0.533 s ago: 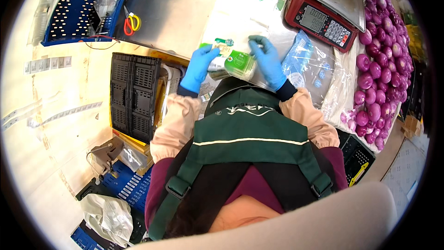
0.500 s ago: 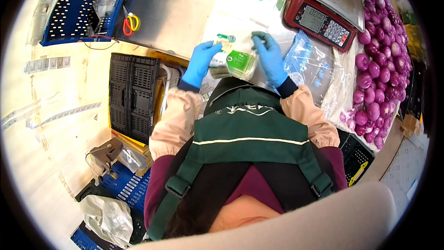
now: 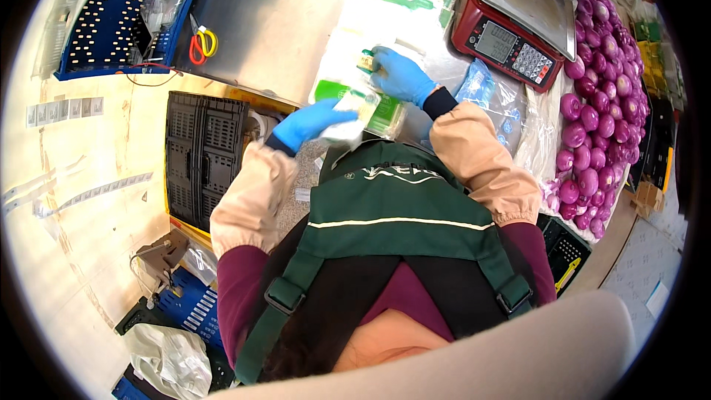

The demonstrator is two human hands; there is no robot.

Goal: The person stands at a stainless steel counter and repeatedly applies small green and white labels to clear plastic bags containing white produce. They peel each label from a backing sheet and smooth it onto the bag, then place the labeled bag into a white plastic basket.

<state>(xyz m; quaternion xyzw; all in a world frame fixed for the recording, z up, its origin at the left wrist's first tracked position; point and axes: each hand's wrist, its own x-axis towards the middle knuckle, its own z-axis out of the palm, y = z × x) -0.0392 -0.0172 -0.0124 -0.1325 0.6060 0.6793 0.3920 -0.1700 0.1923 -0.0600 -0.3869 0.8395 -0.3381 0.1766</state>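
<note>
Head view: a person in a green apron bends over a steel desk (image 3: 274,22), both hands in blue gloves.
Left grip: the left hand (image 3: 311,122) is closed on the near end of a clear packet (image 3: 363,107) with green print, fingers wrapped over its pale corner.
Right grip: the right hand (image 3: 400,74) lies on the packet's far end, fingers curled down on it — a full clamp cannot be told.
Packet: at the desk's near edge, just ahead of the chest; contents too blurred to tell.
Beneath: a stack of flat clear bags (image 3: 370,11) with green bands.
Right side: loose plastic bags (image 3: 500,107), then a red scale (image 3: 518,22) with a steel pan.
Further right: a heap of purple onions (image 3: 600,96).
Left side: scissors (image 3: 200,37) with red and yellow handles beside a blue crate (image 3: 111,22) — a black crate (image 3: 204,155) stands below the desk edge.
</note>
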